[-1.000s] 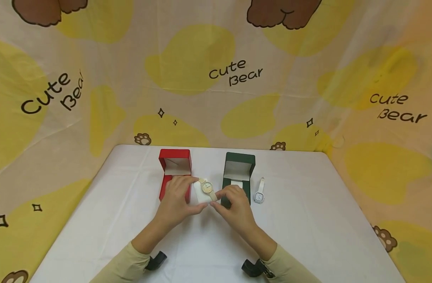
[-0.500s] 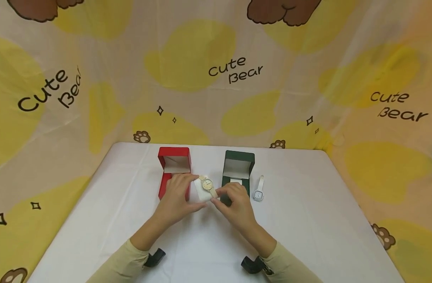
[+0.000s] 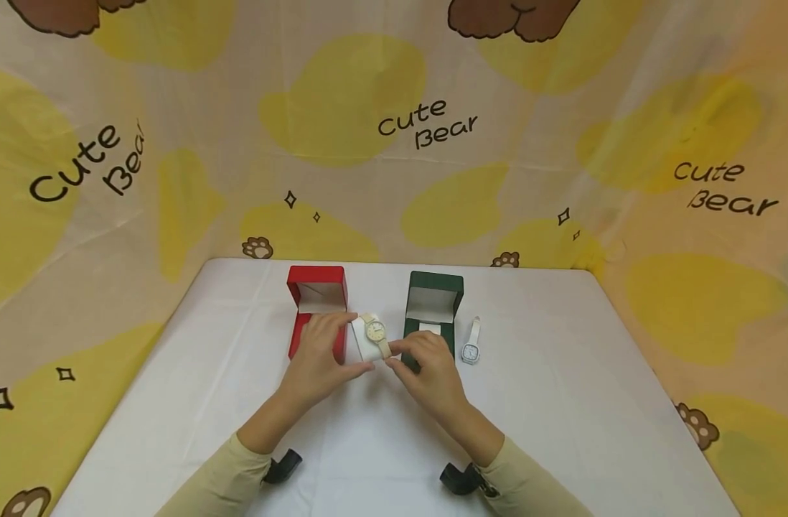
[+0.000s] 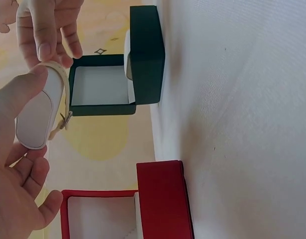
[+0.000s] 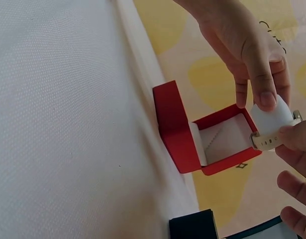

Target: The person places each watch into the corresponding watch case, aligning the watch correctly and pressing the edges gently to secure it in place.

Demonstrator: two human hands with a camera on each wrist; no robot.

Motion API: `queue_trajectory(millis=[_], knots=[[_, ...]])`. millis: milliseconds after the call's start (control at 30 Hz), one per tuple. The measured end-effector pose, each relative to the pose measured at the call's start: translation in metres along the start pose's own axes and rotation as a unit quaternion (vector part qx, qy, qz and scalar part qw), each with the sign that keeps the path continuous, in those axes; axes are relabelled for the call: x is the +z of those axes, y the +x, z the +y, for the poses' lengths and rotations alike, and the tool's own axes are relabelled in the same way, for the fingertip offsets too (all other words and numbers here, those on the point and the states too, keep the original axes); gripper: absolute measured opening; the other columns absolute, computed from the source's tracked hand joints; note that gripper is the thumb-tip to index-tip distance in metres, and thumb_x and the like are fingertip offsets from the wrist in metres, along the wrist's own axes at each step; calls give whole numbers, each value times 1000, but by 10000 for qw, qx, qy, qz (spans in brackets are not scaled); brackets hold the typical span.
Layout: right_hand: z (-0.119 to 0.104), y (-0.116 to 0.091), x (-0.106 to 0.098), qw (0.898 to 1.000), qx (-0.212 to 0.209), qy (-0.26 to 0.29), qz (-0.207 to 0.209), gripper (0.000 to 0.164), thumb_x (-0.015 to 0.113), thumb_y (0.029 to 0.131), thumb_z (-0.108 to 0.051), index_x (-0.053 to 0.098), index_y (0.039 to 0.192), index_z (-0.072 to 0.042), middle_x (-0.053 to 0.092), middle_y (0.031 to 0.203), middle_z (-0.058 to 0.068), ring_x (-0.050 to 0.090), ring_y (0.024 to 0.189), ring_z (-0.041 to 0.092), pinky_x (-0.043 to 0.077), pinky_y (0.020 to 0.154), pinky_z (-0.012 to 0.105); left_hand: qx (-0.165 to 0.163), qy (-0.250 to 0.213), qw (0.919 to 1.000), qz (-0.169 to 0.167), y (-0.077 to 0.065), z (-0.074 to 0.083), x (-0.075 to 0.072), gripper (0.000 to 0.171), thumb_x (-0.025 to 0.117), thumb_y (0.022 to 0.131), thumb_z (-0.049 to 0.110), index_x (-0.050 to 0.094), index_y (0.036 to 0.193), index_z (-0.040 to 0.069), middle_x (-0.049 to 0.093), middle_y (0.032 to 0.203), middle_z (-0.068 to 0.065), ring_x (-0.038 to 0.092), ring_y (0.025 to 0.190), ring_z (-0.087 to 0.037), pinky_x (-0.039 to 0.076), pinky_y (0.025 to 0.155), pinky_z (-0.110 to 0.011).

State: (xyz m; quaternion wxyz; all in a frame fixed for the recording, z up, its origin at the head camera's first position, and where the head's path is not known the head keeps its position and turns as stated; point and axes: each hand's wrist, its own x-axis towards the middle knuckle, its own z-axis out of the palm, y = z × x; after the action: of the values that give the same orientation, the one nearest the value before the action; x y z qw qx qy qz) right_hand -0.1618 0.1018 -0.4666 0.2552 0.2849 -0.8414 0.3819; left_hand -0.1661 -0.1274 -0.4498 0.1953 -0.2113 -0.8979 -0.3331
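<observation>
A cream watch with a round dial is strapped round a small white pillow, held just above the table between two open boxes. My left hand grips the pillow, thumb on its near end and fingers on the far side. My right hand pinches the strap at the pillow's right side. In the left wrist view the pillow shows the strap buckle on its underside. The right wrist view shows the strap between my fingers.
An open red box stands left of my hands and an open green box right of them, both with white linings. A white square-faced watch lies flat beside the green box. The white table ends at a printed curtain.
Both hands keep their hold. The pillow and watch have shifted slightly away from me, and the right fingers have closed in a little on the strap.
</observation>
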Motion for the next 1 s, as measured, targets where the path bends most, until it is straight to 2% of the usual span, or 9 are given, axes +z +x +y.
queue_trajectory(millis=[133,300,533,667,867,1000], knots=[[1,0,-1,10000,24,-26,4,18,84,86,-15,77,102,-16,76,95,-7,64,100,11,47,95,37,76,-44,9999,110,1,-2,1,86,100,64,33,58,135,8,64,132,-10,54,122,-29,43,104,-53],[6,-1,-1,9997,-229,65,41,20,84,84,-8,76,101,-16,75,96,-8,64,100,12,47,94,38,123,-85,9999,68,1,-3,2,84,100,64,33,59,134,8,64,132,-9,54,123,-28,41,105,-52],[17,4,-8,9971,-516,408,-380,25,84,84,-13,73,107,-18,72,105,-6,62,106,14,47,95,36,223,-162,9996,-94,1,-1,-1,84,100,64,31,59,134,11,63,133,-8,52,125,-27,42,105,-55],[23,6,-11,9945,-349,572,-810,40,86,83,-17,69,120,-16,69,118,-4,59,117,17,50,98,38,339,-274,9987,-260,0,-2,-1,83,99,65,28,59,135,13,62,132,-4,51,125,-23,45,103,-54],[28,7,-17,9862,46,700,-1501,73,87,83,-20,52,148,-22,55,146,0,48,137,23,50,105,50,515,-381,9966,-520,0,-1,-2,79,98,67,28,60,136,13,63,132,0,52,122,-20,46,102,-50],[31,9,-20,9790,-19,894,-1834,85,86,83,-20,42,155,-24,47,154,0,42,142,23,46,108,53,595,-423,9949,-697,0,0,-2,81,97,68,31,59,138,14,63,134,1,52,123,-19,46,104,-50]])
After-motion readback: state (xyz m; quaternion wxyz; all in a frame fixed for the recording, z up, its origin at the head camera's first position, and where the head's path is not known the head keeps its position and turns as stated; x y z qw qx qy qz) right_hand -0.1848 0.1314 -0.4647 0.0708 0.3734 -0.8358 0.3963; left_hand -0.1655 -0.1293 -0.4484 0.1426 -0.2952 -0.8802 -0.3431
